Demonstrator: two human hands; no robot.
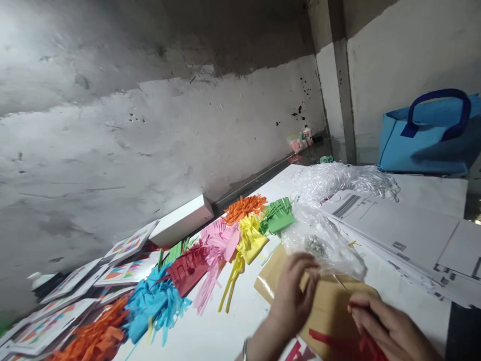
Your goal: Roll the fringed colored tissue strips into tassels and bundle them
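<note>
My left hand (295,296) rests on a brown paper envelope (326,308) lying on the white table (229,333), its fingers curled over the envelope's upper edge beside a clear plastic bag (323,240). My right hand (387,326) pinches a strip of red cut paper (338,343) at the envelope's lower right. Whether the left hand grips the envelope or only presses on it is unclear.
Fringed paper pieces lie in a row: orange (244,206), green (277,215), yellow (251,239), pink (220,245), red (188,268), blue (154,303). White shredded plastic (345,180), printed sheets (406,230), a white box (182,220), cards (56,316), a blue bag (428,135) and a wall surround them.
</note>
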